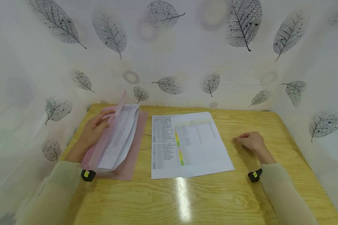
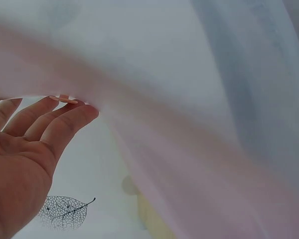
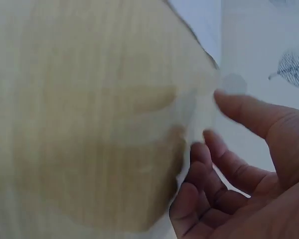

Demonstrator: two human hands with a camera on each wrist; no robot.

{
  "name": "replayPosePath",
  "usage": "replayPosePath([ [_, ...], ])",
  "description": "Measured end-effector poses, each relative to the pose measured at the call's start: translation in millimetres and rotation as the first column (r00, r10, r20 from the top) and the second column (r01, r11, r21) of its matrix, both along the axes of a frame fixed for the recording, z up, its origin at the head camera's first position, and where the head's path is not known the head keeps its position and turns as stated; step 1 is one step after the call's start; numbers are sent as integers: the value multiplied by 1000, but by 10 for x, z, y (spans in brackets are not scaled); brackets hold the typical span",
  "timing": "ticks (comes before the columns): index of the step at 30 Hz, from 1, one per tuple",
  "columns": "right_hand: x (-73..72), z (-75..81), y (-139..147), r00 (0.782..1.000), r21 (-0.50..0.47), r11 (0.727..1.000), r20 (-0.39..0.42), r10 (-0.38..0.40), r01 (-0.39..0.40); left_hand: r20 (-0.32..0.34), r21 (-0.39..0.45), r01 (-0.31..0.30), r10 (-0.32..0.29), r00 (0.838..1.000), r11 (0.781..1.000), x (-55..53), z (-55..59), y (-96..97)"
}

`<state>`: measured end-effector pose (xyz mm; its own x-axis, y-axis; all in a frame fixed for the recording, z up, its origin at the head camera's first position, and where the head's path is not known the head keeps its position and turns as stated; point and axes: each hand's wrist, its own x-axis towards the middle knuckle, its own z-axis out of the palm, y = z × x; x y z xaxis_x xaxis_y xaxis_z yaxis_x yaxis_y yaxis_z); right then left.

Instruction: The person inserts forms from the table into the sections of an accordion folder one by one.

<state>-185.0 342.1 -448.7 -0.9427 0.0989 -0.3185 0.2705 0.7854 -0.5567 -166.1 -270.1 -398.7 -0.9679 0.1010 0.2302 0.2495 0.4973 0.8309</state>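
Note:
A pink folder (image 1: 138, 140) lies on the left part of the table, its translucent front cover (image 1: 102, 150) raised at a slant. Inside it, printed sheets (image 1: 119, 137) lean up with the cover, their right edges curling away from the back. My left hand (image 1: 94, 129) is on the cover's outer side. In the left wrist view its fingertips (image 2: 92, 109) touch the pink sheet, fingers extended. My right hand (image 1: 252, 142) holds nothing and is low over the table's right side, fingers loosely bent. In the right wrist view its thumb (image 3: 239, 109) stands apart from the fingers.
Two printed sheets lie mid-table: one with a grey-shaded table (image 1: 164, 147), overlapped by another with yellow and green cells (image 1: 205, 143). Thin cords (image 1: 145, 149) extend from the folder's right edge. A leaf-patterned curtain (image 1: 186, 62) encloses the wooden table (image 1: 124, 200) behind and at both sides.

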Motion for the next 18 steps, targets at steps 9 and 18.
replayPosePath([
  [9, -19, -119, -319, 981, 24, 987, -102, 163, -161, 9, 0, -3, 3, 1000, 1000, -6, 23, 17],
  [18, 1, -159, -435, 981, -4, 992, -143, 128, -130, 16, 5, 8, -8, 1000, 1000, 2, 24, 28],
])
